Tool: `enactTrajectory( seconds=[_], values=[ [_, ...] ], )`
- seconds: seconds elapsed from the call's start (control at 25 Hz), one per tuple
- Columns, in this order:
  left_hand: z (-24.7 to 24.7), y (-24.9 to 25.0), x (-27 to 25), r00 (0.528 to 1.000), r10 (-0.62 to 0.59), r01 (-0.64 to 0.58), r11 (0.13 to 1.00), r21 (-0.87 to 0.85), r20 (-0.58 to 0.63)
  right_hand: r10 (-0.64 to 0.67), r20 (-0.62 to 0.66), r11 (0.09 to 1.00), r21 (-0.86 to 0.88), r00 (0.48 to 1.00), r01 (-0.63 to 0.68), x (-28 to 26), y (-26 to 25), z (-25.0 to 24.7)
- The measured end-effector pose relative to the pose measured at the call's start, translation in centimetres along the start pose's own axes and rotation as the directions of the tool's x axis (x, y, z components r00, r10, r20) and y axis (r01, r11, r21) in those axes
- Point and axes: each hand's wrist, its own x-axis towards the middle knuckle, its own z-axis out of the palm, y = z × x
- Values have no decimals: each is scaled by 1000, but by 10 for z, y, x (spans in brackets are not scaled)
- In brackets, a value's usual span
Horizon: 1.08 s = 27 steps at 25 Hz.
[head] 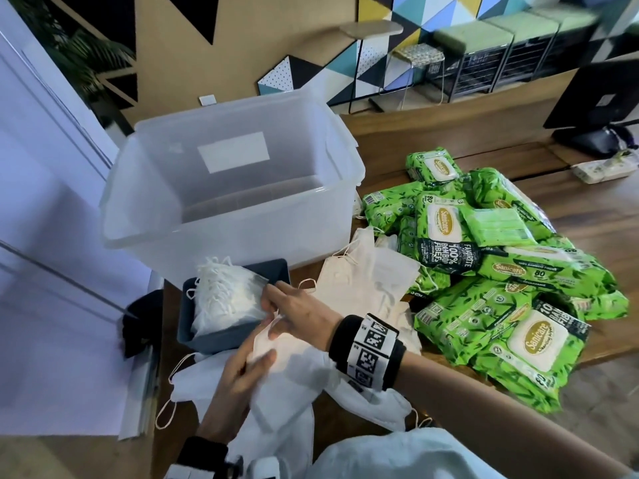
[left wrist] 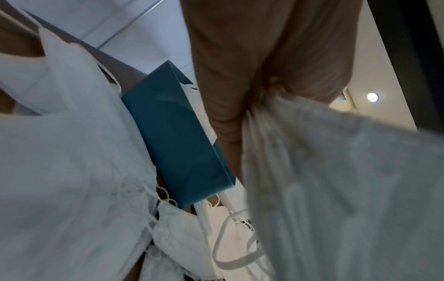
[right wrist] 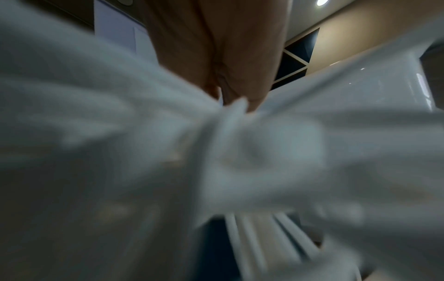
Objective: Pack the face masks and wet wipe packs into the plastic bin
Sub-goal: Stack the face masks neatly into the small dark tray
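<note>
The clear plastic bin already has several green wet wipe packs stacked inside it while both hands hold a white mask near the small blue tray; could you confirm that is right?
Not quite. In the head view the clear plastic bin holds no packs; the green wet wipe packs lie piled on the table to its right. The rest stands: the left hand and right hand hold a white mask near the small blue tray.

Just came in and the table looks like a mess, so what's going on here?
A person is sorting white face masks at a wooden table. Both hands, left hand and right hand, hold one white mask beside a small dark blue tray already holding a bunch of masks. More masks lie loose on the table, and green wet wipe packs are piled to the right. The large clear plastic bin looks empty.
</note>
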Motion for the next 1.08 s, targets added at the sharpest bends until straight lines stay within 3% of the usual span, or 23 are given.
enactTrajectory(
  seconds=[0.04, 0.16, 0.24, 0.28, 0.32, 0.4, 0.44, 0.52, 0.6, 0.72, 0.8, 0.88, 0.96, 1.08],
  values=[
    [-3, -3, 0, 999, 45, -47, 995, 87, 25, -10, -22, 1000, -10, 1000, 10, 0, 0, 3],
    [-16, 1, -1, 984, 144, -119, 969, 216, -107, -44, -117, 999, -15, 992, 43, -2, 5, 3],
    [-30, 5, -5, 992, 97, -79, 976, 202, -80, 69, -199, 998, 14, 978, -68, -8, 30, -8],
    [-37, 10, -10, 993, 77, -57, 977, 207, -93, 173, -214, 981, -46, 961, -187, -11, 50, -17],
    [-49, 9, -12, 984, 89, -58, 980, 191, -157, 304, -201, 927, -163, 931, -338, -16, 73, -27],
    [-68, 9, -15, 956, 104, -68, 988, 136, -276, 557, -124, 721, -418, 821, -552, -27, 111, -38],
    [-74, 11, -16, 940, 102, -70, 991, 110, -326, 619, -85, 647, -508, 781, -568, -31, 124, -38],
    [-81, 13, -16, 907, 79, -63, 997, 54, -413, 629, -38, 626, -568, 777, -535, -34, 140, -28],
    [-86, 15, -16, 881, 80, -93, 996, -4, -466, 616, -48, 693, -440, 786, -571, -37, 141, -24],
    [-91, 17, -20, 851, 64, -102, 994, -44, -522, 637, -270, 749, -1, 722, -662, -44, 130, -56],
    [-93, 17, -21, 832, 56, -102, 993, -53, -552, 616, -430, 777, 199, 660, -597, -56, 123, -86],
    [-94, 17, -20, 826, 54, -103, 993, -56, -560, 591, -492, 802, 270, 640, -533, -67, 120, -101],
    [-94, 17, -17, 829, 55, -100, 994, -51, -557, 613, -474, 790, 334, 632, -515, -77, 120, -94],
    [-94, 19, -13, 822, 56, -99, 994, -46, -567, 678, -284, 731, 363, 678, -578, -92, 125, -62]
  ],
)
